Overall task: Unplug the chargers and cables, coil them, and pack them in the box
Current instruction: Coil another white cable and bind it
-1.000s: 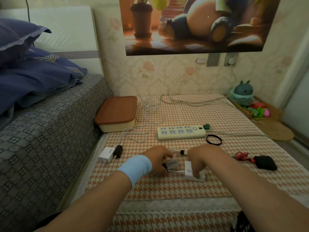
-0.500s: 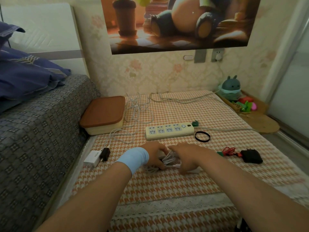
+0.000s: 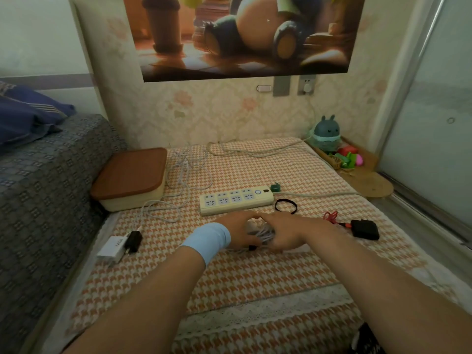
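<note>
Both hands meet low over the mat (image 3: 255, 272), just in front of the power strip (image 3: 236, 200). The left hand (image 3: 240, 231), which has a blue wristband (image 3: 208, 242), and the right hand (image 3: 286, 231) each curl their fingers around a grey cable coil (image 3: 264, 232) gripped between them. Left of the hands, a closed box (image 3: 130, 175) with a brown lid sits against the bed (image 3: 46, 187). A loose white cable (image 3: 189, 172) trails from beside it toward a white charger (image 3: 113, 247) and black plug (image 3: 134, 241), which touch at the mat's edge. To the right, a black band (image 3: 286, 206) lies just beside the strip. A red cable (image 3: 330, 217) joins a black charger (image 3: 365, 229). The strip's cord (image 3: 319, 194) leads right.
</note>
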`<state>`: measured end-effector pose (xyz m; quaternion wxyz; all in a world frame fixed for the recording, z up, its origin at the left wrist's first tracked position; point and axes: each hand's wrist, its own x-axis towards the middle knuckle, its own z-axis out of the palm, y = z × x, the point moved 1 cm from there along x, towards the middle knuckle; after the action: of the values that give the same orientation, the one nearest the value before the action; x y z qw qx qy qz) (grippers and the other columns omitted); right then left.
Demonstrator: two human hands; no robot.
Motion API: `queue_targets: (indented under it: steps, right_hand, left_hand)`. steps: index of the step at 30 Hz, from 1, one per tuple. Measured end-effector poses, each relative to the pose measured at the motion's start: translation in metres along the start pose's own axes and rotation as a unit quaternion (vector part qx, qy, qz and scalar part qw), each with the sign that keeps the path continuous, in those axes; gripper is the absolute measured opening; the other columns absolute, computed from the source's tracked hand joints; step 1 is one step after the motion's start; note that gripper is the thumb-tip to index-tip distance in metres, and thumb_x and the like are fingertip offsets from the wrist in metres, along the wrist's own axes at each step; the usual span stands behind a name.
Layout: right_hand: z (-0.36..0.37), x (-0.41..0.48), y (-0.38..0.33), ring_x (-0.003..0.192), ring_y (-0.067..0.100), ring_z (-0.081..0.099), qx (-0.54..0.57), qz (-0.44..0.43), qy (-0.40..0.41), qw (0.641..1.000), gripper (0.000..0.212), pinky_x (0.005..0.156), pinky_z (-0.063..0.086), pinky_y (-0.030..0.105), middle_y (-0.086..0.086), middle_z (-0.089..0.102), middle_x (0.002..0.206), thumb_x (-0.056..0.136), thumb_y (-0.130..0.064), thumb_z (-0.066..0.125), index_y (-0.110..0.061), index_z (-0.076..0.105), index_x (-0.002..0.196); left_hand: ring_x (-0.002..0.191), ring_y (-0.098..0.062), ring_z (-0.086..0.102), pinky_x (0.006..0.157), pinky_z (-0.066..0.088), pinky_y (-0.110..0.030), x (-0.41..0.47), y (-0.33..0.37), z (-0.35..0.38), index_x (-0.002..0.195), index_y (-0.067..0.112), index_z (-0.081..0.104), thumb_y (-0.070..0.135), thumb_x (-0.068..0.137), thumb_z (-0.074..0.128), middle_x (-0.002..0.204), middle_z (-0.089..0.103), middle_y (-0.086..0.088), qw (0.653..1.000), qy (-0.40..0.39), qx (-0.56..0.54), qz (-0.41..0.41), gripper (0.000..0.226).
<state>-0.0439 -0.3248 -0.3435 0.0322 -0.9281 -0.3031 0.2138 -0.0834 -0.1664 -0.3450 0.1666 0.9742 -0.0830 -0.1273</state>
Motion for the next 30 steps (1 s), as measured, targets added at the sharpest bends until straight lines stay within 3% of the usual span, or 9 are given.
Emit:
queue_targets:
  steps: [2,4,10,16,18,21,25,27,30]
  right_hand:
    - [-0.006,0.002,-0.013,0.145,0.034,0.032,0.030,-0.022,0.042,0.998,0.091,0.110,0.039,0.056,0.008,0.024,0.163,0.090,-0.050,0.059,-0.031,0.006,0.162]
    - [-0.012,0.008,-0.031,0.150,0.032,0.023,0.047,-0.035,0.073,0.996,0.084,0.115,0.034,0.054,0.006,0.017,0.167,0.092,-0.048,0.057,-0.031,0.012,0.161]
    - [-0.014,0.033,-0.105,0.147,0.021,0.034,0.086,-0.096,0.089,0.988,0.064,0.115,0.034,0.037,0.000,0.031,0.163,0.097,-0.026,0.058,-0.024,0.034,0.157]
    - [0.003,0.073,-0.179,0.144,0.022,0.040,0.087,-0.131,0.049,0.986,0.059,0.115,0.037,0.036,0.002,0.037,0.161,0.100,-0.023,0.055,-0.020,0.037,0.156]
    - [0.012,0.086,-0.200,0.147,0.024,0.036,0.088,-0.134,0.034,0.986,0.063,0.118,0.035,0.038,0.003,0.033,0.163,0.100,-0.022,0.055,-0.020,0.032,0.158]
    - [0.025,0.102,-0.224,0.151,0.026,0.028,0.106,-0.137,0.016,0.985,0.070,0.120,0.031,0.038,0.006,0.024,0.166,0.099,-0.021,0.055,-0.018,0.021,0.161]
    - [0.032,0.115,-0.235,0.151,0.031,0.026,0.137,-0.131,0.038,0.981,0.081,0.119,0.032,0.040,0.010,0.013,0.168,0.099,-0.022,0.055,-0.022,0.005,0.163]
    - [0.032,0.121,-0.231,0.141,0.035,0.039,0.155,-0.129,0.058,0.978,0.086,0.107,0.042,0.041,0.014,0.017,0.166,0.098,-0.015,0.057,-0.030,0.003,0.162]
    - [0.031,0.126,-0.216,0.119,0.034,0.055,0.118,-0.120,0.095,0.981,0.074,0.088,0.050,0.042,0.014,0.041,0.149,0.094,-0.013,0.060,-0.039,0.028,0.155]
  left_hand:
    - [0.138,-0.021,0.038,0.111,0.037,-0.039,-0.011,-0.009,-0.007,0.149,0.030,0.033,0.044,0.093,0.058,0.155,0.035,0.003,0.997,0.048,-0.054,-0.002,0.063]
    - [0.137,-0.020,0.039,0.111,0.037,-0.039,-0.023,-0.029,-0.013,0.148,0.027,0.036,0.041,0.097,0.052,0.153,0.037,0.003,0.994,0.095,-0.049,-0.020,0.055]
    - [0.136,-0.025,0.041,0.109,0.040,-0.043,-0.068,-0.120,-0.036,0.147,0.029,0.036,0.044,0.095,0.053,0.152,0.039,-0.001,0.967,0.149,-0.001,-0.205,0.057]
    - [0.141,-0.030,0.032,0.115,0.031,-0.046,-0.107,-0.198,-0.041,0.152,0.027,0.027,0.059,0.088,0.045,0.158,0.027,-0.004,0.925,0.073,0.030,-0.372,0.074]
    - [0.137,-0.028,0.039,0.112,0.036,-0.040,-0.116,-0.205,-0.035,0.151,0.025,0.031,0.047,0.094,0.052,0.155,0.035,-0.004,0.934,0.035,0.023,-0.356,0.064]
    - [0.121,-0.027,0.052,0.101,0.047,-0.039,-0.122,-0.212,-0.033,0.135,0.029,0.054,0.042,0.085,0.063,0.137,0.053,-0.001,0.946,0.053,0.048,-0.316,0.052]
    - [0.127,-0.029,0.035,0.111,0.024,-0.045,-0.122,-0.210,-0.031,0.122,0.036,0.059,0.048,0.085,0.055,0.134,0.042,0.001,0.950,0.062,0.127,-0.279,0.039]
    - [0.116,-0.028,0.046,0.106,0.035,-0.044,-0.123,-0.204,-0.033,0.118,0.033,0.058,0.041,0.084,0.059,0.126,0.050,-0.001,0.965,0.069,0.066,-0.244,0.035]
    - [0.095,-0.022,0.057,0.084,0.051,-0.038,-0.125,-0.196,-0.043,0.113,0.026,0.053,0.022,0.084,0.066,0.115,0.059,-0.002,0.978,0.055,-0.091,-0.181,0.032]
